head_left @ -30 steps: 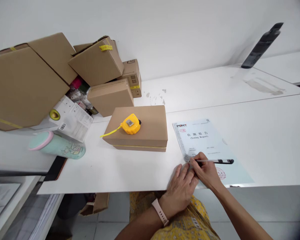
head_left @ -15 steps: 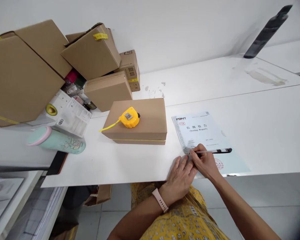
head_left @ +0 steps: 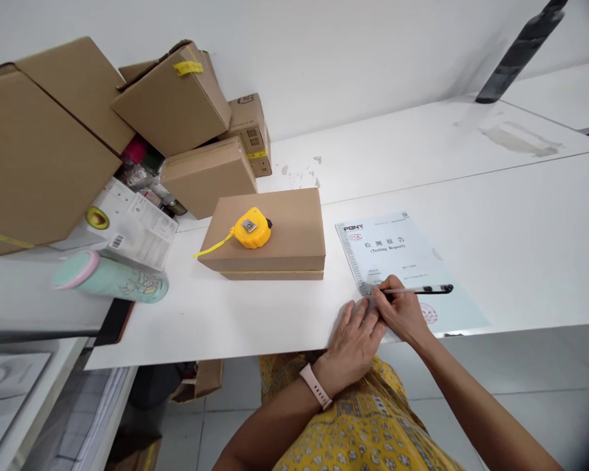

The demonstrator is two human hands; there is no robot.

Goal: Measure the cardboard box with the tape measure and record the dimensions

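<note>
My right hand (head_left: 402, 313) grips a pen (head_left: 434, 289) with a clear barrel and black end, its tip down near the left edge of a pale blue booklet (head_left: 397, 242). The cover reads "Testing Report" and carries a red stamp. My left hand (head_left: 356, 333) lies flat with its fingers stretched out, at the booklet's lower left corner, against my right hand. To the left, a closed cardboard box (head_left: 279, 222) sits on the white table (head_left: 285, 317). On top of it rests a yellow tape measure (head_left: 252, 229) with a short length of tape out.
Several cardboard boxes (head_left: 177, 98) are stacked at the back left. A mint green bottle (head_left: 122, 278) with a pink rim lies on its side near a white carton (head_left: 142, 222). A dark bottle (head_left: 517, 55) stands at the far right. The table's front edge runs by my lap.
The view has shifted slightly. Both hands keep almost the same place at the booklet's lower left, with the pen still in my right hand.
</note>
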